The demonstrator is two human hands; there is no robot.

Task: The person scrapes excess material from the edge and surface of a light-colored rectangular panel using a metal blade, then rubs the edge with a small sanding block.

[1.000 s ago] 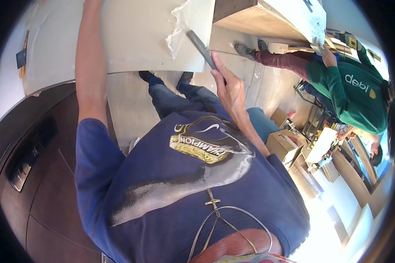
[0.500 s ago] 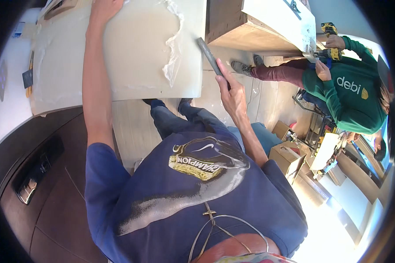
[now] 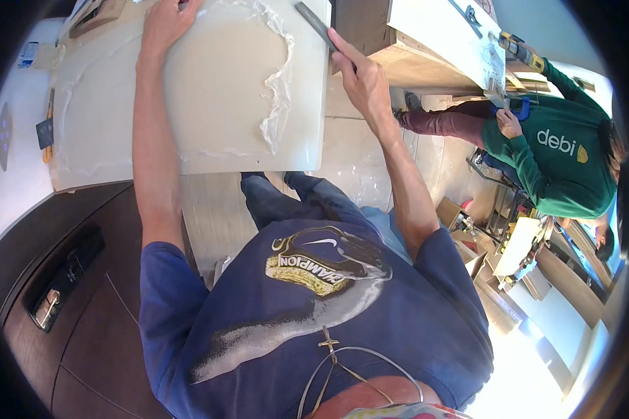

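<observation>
White lettering [image 3: 307, 268] on navy shirt [image 3: 356, 328], green sweatshirt [image 3: 562, 178]

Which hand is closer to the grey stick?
The right hand: its fingers hold the near end of the grey stick. The left hand is apart from it, off to the left over the pale board.

Right hand [image 3: 367, 82], gray bar [image 3: 314, 25] shifted farther forward along right edge of board [image 3: 217, 91].

head view | left fisheye, head-worn | faces down | close above wearer's chest [image 3: 328, 307]
</observation>
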